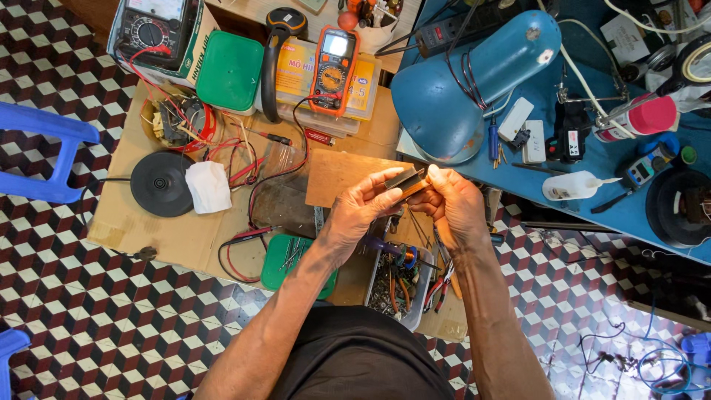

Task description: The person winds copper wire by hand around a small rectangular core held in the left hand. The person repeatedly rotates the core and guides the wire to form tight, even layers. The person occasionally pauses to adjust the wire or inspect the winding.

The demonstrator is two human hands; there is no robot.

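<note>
The left hand [361, 210] and right hand [452, 204] pinch a thin, flat dark metal piece [406, 182] between closed fingers, at twelve o'clock above a grey parts tray [419, 296]. A loose pinch could likely drop it among the tray's tangled wires. At one o'clock, a smooth blue lamp shade [459, 81] crowds the cluttered counter [170, 230].

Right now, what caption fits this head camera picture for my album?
Both hands, left hand and right hand, hold a small flat dark part above a cluttered cardboard-covered bench, beside a blue lamp.
</note>
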